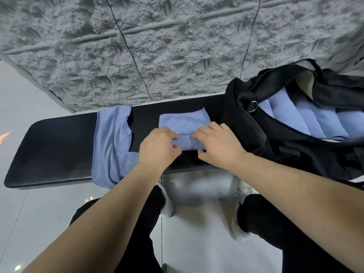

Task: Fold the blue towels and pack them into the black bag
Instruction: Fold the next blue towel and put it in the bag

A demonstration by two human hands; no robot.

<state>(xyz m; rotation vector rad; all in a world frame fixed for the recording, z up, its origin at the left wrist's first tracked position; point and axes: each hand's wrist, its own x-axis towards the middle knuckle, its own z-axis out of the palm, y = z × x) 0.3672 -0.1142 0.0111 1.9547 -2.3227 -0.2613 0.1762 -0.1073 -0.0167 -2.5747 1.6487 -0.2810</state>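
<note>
On worktop [51, 146], mid-span: small towel [184, 123] lies flat, near edge rolled up — left hand [159, 146] and right hand [216, 143] both pinch roll, one at each end. Loose towel [111, 140] draped left, hanging over front edge. Bag [246, 138] at right, open — rolled towels [315, 119] inside, side by side.

On the bench [59, 146] we see a partly rolled towel [184, 125] in the middle, with the left hand [159, 146] on its near left end and the right hand [216, 142] on its near right end. To its left a loose towel [112, 142] drapes across the bench and over its near edge. At the right end stands the bag [256, 138], with rolled towels [307, 119] side by side inside it.
</note>
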